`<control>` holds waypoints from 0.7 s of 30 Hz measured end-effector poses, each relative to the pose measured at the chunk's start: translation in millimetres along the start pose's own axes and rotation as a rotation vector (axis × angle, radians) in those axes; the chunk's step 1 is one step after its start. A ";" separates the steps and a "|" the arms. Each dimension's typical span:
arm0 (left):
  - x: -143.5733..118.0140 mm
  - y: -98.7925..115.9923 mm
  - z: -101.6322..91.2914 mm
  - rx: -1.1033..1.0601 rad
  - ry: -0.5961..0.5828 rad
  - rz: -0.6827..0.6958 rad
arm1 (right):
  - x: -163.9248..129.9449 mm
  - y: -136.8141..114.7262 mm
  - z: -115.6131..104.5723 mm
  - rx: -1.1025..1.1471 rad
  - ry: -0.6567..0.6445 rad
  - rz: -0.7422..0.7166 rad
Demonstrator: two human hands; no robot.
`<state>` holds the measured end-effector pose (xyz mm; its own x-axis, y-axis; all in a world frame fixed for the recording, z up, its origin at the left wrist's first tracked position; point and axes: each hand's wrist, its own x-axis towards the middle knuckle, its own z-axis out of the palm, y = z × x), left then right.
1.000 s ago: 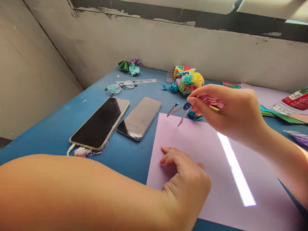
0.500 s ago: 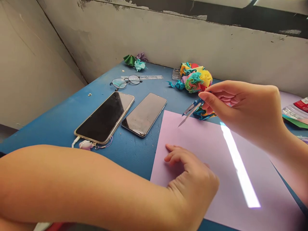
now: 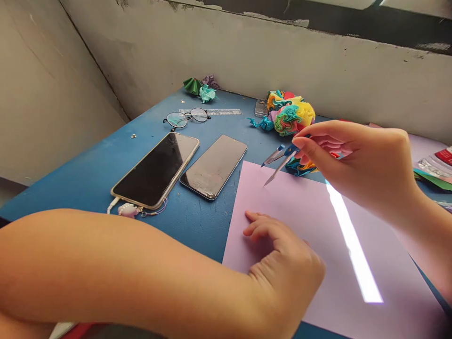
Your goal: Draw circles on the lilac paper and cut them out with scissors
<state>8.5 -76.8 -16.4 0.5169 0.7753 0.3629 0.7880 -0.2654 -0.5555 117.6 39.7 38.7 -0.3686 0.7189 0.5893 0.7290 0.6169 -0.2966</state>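
A pale lilac sheet of paper (image 3: 310, 221) lies flat on the blue table (image 3: 106, 165). My left hand (image 3: 282, 259) rests on its near left part, fingers curled and pressing the sheet down. My right hand (image 3: 356, 160) hovers over the sheet's far edge and pinches a small blue-and-metal drawing compass (image 3: 280, 157) by its top. The compass legs are spread a little and its points hang just above the paper's far left corner.
Two dark phones (image 3: 157, 169) (image 3: 214, 165) lie side by side left of the sheet. Glasses (image 3: 186, 117) and a clear ruler (image 3: 215, 112) sit further back. A ball of multicoloured folded paper (image 3: 289, 113) and small paper shapes (image 3: 199, 88) are near the wall; coloured sheets (image 3: 431, 174) lie at right.
My right hand shifted slightly right with the compass; its legs closed together, then parted a little again. The left hand stayed pressed on the sheet.
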 end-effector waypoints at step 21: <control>-1.7 -8.7 -4.3 -0.018 0.020 0.233 | -3.4 -19.7 -4.0 0.089 -0.157 -0.285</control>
<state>2.1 -78.2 -9.0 0.6918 0.6806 0.2414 0.6524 -0.4458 -0.6128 106.8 23.9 45.5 -0.6394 0.5500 0.5372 0.5334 0.8206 -0.2053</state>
